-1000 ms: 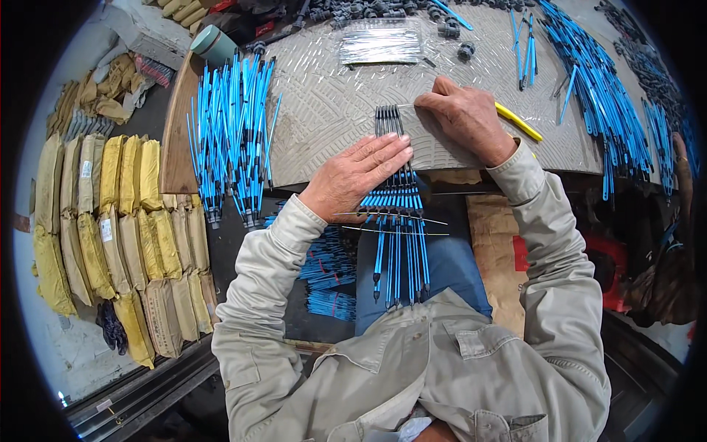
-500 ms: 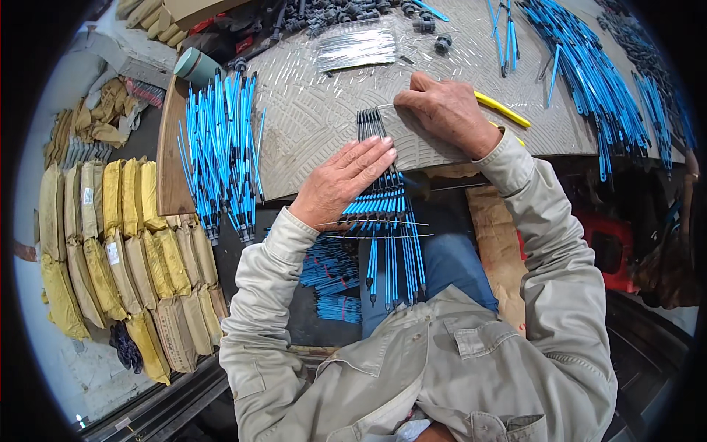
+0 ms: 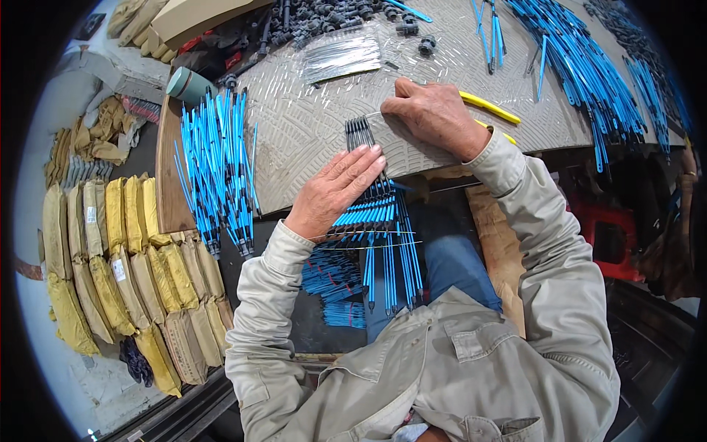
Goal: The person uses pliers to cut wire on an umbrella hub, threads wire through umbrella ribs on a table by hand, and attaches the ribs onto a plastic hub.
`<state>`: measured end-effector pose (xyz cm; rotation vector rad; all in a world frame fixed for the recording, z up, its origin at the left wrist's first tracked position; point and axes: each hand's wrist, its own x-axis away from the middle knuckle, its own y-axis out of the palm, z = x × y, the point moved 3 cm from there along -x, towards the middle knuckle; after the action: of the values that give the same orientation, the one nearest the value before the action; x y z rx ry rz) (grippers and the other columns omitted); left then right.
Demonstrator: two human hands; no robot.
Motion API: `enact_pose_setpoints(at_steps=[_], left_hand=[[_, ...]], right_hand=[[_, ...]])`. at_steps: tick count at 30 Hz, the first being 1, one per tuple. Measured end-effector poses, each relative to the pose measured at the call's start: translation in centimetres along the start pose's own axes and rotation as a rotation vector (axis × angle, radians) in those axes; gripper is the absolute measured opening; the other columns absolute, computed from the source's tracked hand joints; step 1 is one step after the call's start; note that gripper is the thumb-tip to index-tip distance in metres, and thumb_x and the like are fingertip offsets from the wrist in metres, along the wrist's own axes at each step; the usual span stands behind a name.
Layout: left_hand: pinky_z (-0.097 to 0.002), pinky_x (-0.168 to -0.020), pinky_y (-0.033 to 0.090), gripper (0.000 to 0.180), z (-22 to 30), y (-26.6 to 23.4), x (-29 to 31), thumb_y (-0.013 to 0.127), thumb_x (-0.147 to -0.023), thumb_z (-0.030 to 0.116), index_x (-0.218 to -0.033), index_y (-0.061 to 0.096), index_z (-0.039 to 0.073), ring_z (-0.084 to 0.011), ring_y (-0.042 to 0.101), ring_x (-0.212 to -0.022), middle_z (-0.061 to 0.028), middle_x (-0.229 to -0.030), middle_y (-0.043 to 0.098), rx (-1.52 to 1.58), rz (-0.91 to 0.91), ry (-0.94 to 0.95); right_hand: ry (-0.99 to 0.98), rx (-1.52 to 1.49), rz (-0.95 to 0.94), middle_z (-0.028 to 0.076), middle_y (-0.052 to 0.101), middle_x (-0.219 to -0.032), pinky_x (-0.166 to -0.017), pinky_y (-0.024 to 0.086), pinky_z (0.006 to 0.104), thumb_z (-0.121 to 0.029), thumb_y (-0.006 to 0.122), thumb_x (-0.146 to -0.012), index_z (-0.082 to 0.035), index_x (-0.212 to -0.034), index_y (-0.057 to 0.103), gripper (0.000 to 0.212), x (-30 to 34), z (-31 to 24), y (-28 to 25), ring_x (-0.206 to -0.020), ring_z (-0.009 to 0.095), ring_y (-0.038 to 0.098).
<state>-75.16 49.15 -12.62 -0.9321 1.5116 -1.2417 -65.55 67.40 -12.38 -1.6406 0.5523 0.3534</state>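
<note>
My left hand point(image 3: 337, 190) lies flat over a row of thin blue rods with black ends point(image 3: 366, 215), fingers stretched out and together. Beyond its fingertips, the black ends point(image 3: 359, 127) lie side by side on the table. My right hand point(image 3: 431, 118) is closed in a pinch on a thin wire point(image 3: 374, 113) that runs to those ends; its fingertips partly hide the wire. Under and behind the right hand show the yellow handles of a hand tool point(image 3: 490, 107), whose head is hidden. Below the left hand, long wires point(image 3: 383, 245) cross the rods, which hang over the table edge toward my lap.
A pile of blue rods point(image 3: 217, 166) overhangs the table's left edge beside a green cup point(image 3: 188, 85). Silver wire pieces point(image 3: 342, 55) and dark fittings point(image 3: 324, 16) lie farther back. More blue rods point(image 3: 582, 74) are heaped right. Wrapped packages point(image 3: 132, 272) stack on the left.
The whole view has shifted slightly, so the table appears a little lower and more to the left. Both hands keep nearly the same pose and place on the rods and wire.
</note>
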Motion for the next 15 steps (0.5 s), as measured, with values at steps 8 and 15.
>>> enact_pose_setpoints(at_steps=[8,15], left_hand=[[-0.0328,-0.105,0.032,0.053,0.02,-0.08,-0.16,0.047,-0.08,0.013,-0.133,0.04,0.013,-0.0174,0.037,-0.127,-0.0012,-0.138,0.039,-0.02,-0.01,-0.007],[-0.0329,-0.105,0.033,0.051,0.16,-0.3,-0.21,0.047,-0.081,0.013,-0.132,0.041,0.014,-0.0173,0.038,-0.127,-0.001,-0.138,0.04,0.023,-0.022,-0.024]], right_hand=[[-0.02,-0.018,0.012,0.004,0.053,-0.077,-0.05,0.045,0.0364,-0.02,0.056,-0.079,-0.017,-0.086,0.061,0.009,0.11,0.26,0.21,-0.059,0.024,0.059],[-0.008,0.018,-0.005,0.004,0.053,-0.079,-0.051,0.046,0.036,-0.02,0.057,-0.078,-0.017,-0.086,0.061,0.01,0.1,0.18,0.38,-0.061,0.024,0.06]])
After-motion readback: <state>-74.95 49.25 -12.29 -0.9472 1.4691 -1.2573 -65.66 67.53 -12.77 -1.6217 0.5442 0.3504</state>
